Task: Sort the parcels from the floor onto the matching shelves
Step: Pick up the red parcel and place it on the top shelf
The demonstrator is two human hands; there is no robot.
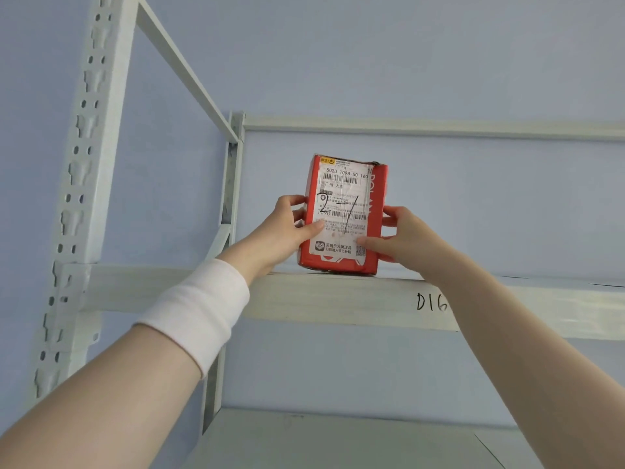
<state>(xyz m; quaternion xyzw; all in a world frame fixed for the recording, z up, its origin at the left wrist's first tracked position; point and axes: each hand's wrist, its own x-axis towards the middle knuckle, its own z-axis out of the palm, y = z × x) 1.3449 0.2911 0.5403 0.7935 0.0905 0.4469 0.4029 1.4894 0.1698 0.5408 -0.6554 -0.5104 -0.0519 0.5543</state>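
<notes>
Holding a red cardboard parcel with a white shipping label (345, 184) (inked "2-1") upright on the white metal shelf (338, 299) marked "D16", near its left end. Clasped between both hands: left hand (287, 228) on its left edge, right hand (402, 238) on its right, thumbs curled over the label. White wristband (199, 309) on the left forearm.

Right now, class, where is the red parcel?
In the head view, the parcel stands upright at centre on the shelf marked D16, held between the left hand and right hand.
</notes>
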